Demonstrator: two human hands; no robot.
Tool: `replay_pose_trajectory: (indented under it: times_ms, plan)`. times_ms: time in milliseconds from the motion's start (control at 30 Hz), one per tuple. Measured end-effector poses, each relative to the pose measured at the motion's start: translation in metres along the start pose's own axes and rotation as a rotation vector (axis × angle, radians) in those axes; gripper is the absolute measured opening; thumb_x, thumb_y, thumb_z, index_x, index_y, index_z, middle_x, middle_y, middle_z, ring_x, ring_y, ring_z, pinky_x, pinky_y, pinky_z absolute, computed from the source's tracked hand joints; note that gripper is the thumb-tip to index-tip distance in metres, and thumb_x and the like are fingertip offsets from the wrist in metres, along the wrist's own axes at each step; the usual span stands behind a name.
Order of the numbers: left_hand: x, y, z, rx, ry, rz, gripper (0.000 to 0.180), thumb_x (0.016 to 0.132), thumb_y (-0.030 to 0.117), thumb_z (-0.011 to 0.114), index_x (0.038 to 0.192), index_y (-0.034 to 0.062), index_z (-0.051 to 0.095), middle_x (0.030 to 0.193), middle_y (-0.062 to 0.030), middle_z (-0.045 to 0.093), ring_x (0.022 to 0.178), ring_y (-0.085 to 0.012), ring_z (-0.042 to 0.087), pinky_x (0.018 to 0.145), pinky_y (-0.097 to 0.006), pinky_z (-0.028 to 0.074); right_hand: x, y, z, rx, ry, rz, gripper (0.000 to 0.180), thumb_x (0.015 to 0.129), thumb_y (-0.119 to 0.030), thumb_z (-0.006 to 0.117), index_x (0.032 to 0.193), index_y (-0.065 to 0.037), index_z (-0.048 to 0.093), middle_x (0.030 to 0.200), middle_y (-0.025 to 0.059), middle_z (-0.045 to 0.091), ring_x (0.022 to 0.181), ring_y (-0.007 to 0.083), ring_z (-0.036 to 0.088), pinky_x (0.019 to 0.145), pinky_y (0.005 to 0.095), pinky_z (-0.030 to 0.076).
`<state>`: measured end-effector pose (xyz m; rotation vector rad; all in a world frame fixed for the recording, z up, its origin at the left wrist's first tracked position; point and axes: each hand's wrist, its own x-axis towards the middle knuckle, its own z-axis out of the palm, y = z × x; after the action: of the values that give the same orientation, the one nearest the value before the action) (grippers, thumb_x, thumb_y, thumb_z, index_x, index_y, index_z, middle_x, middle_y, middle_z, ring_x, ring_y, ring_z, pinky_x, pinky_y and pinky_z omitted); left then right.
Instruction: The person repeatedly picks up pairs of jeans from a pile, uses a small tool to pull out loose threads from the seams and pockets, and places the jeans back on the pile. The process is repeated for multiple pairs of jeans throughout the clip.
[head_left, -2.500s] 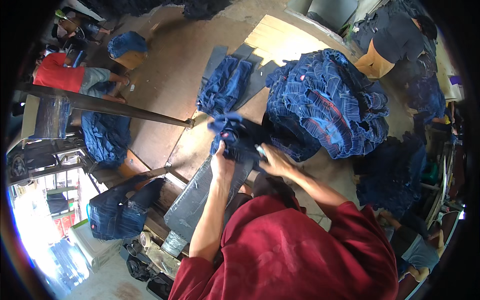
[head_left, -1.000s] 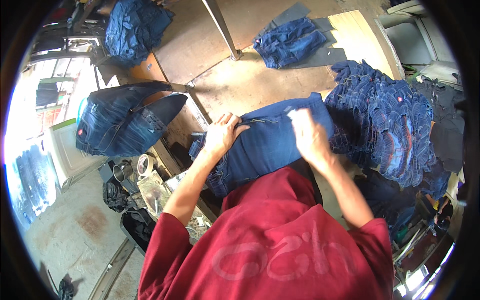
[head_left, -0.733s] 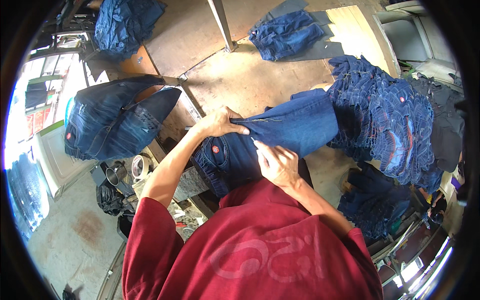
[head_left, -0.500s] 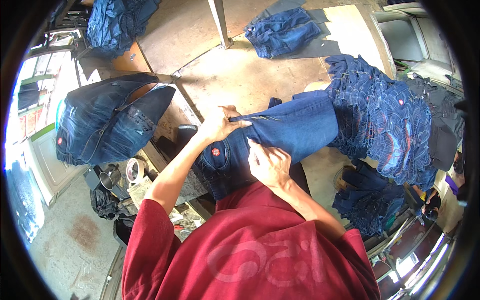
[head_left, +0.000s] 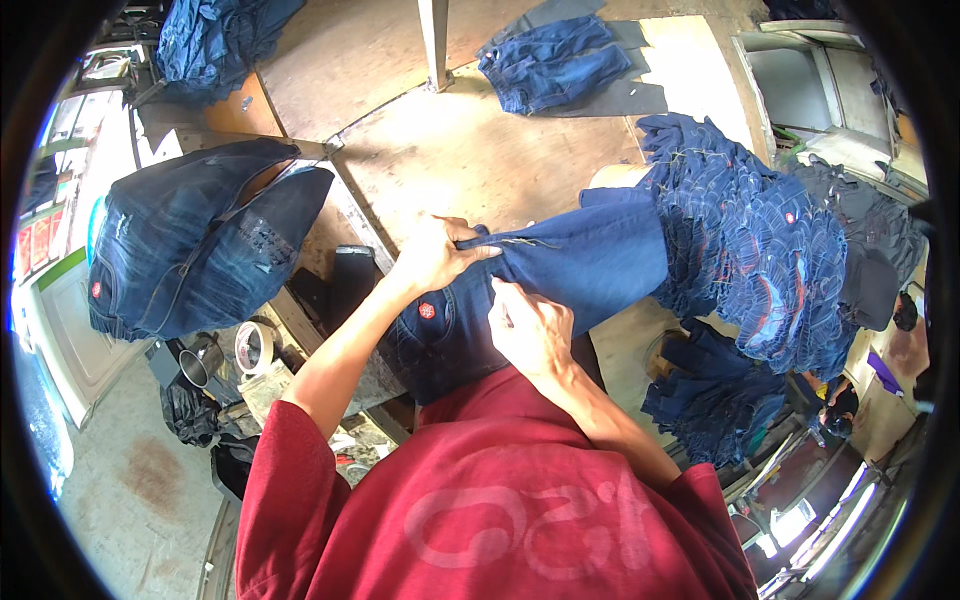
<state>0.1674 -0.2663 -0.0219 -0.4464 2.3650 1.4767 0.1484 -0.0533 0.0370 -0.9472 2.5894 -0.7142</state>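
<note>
A dark blue pair of jeans with a small red tag lies across my lap, its leg reaching right toward a heap. My left hand pinches the jeans at a seam, thumb on top. Loose pale threads stick out from that seam just right of the thumb. Close below it, my right hand rests over the jeans with its fingers curled shut. Whatever those fingers hold is hidden from view.
A big heap of stacked jeans stands at the right, with more denim below. Jeans hang over a support at the left, near a tape roll and a metal cup. Folded jeans lie farther off.
The whole view has shifted slightly, so the surroundings sit a little further left. Both hands keep nearly the same place on the jeans.
</note>
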Motion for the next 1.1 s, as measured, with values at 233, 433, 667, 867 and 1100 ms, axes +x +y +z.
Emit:
replay_pose_trajectory:
  times_ms: [233, 433, 667, 867, 1100]
  plan:
    - [-0.0018, 0.0024, -0.0005, 0.003, 0.012, 0.018, 0.047, 0.088, 0.042, 0.091, 0.099, -0.0035, 0.084, 0.088, -0.0198, 0.075, 0.083, -0.0348, 0.072, 0.082, -0.045, 0.057, 0.0043, -0.0007, -0.0012, -0.063, 0.013, -0.067, 0.016, 0.093, -0.010, 0.076, 0.109, -0.009, 0.078, 0.066, 0.0081, 0.070, 0.054, 0.0262, 0.071, 0.052, 0.0397, 0.058]
    - [-0.0006, -0.0002, 0.0001, -0.027, 0.033, 0.070, 0.043, 0.089, 0.039, 0.091, 0.094, -0.0025, 0.083, 0.083, -0.0180, 0.074, 0.077, -0.0332, 0.071, 0.077, -0.044, 0.056, 0.0059, 0.0018, -0.0011, 0.039, 0.030, -0.021, 0.018, 0.092, -0.011, 0.076, 0.110, -0.008, 0.079, 0.068, 0.0103, 0.072, 0.056, 0.0279, 0.072, 0.054, 0.0407, 0.059]
    - [-0.0009, -0.0040, 0.0036, -0.015, 0.068, 0.103, 0.038, 0.090, 0.035, 0.092, 0.088, -0.0023, 0.082, 0.079, -0.0158, 0.073, 0.072, -0.0299, 0.070, 0.073, -0.044, 0.055, 0.0051, 0.0014, -0.0016, -0.054, -0.045, -0.023, 0.019, 0.093, -0.010, 0.076, 0.112, -0.008, 0.078, 0.070, 0.0096, 0.073, 0.057, 0.0270, 0.073, 0.056, 0.0394, 0.060]
    - [-0.0001, -0.0030, 0.0053, -0.016, 0.103, 0.130, 0.038, 0.090, 0.034, 0.092, 0.086, -0.0024, 0.081, 0.077, -0.0156, 0.072, 0.070, -0.0298, 0.069, 0.070, -0.043, 0.054, 0.0068, 0.0021, -0.0034, -0.017, 0.005, -0.030, 0.020, 0.093, -0.011, 0.075, 0.112, -0.007, 0.079, 0.073, 0.0109, 0.076, 0.060, 0.0282, 0.074, 0.057, 0.0396, 0.061]
    - [0.0006, -0.0043, 0.0043, -0.016, 0.086, 0.123, 0.034, 0.090, 0.032, 0.091, 0.090, -0.0008, 0.084, 0.078, -0.0159, 0.073, 0.070, -0.0281, 0.070, 0.071, -0.042, 0.055, 0.0056, 0.0019, -0.0068, 0.069, -0.012, 0.035, 0.021, 0.093, -0.010, 0.076, 0.113, -0.007, 0.079, 0.076, 0.0138, 0.076, 0.062, 0.0287, 0.075, 0.059, 0.0400, 0.062]
